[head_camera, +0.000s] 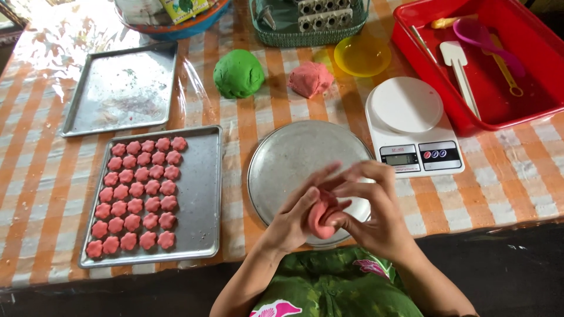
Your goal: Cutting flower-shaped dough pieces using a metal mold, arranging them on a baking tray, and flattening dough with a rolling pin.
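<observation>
From the head camera, both hands meet over the near edge of a round metal plate [294, 161], working a soft lump of pink dough [321, 215] between them. The left hand [294, 218] cups the lump from below with its fingers curled up around it, and the right hand [376, 205] closes over it from the other side, its fingertips pinching the top; both are grasping the dough, which sits above the plate's rim and just over the person's green flowered lap. To the left of the plate lies a rectangular baking tray [202, 194] with rows of pink flower-shaped pieces [138, 194] filling its left part, the right part bare. Behind it is a second tray [120, 88], smeared and holding nothing shaped. Farther back on the orange checked tablecloth [499, 176] rest a green dough ball [238, 73] and a smaller pink dough mound [309, 79], near each other but apart. A white kitchen scale [411, 126] stands just right of the plate, with a yellow bowl [362, 56] behind it and a red tub [411, 35] of utensils at the far right.
</observation>
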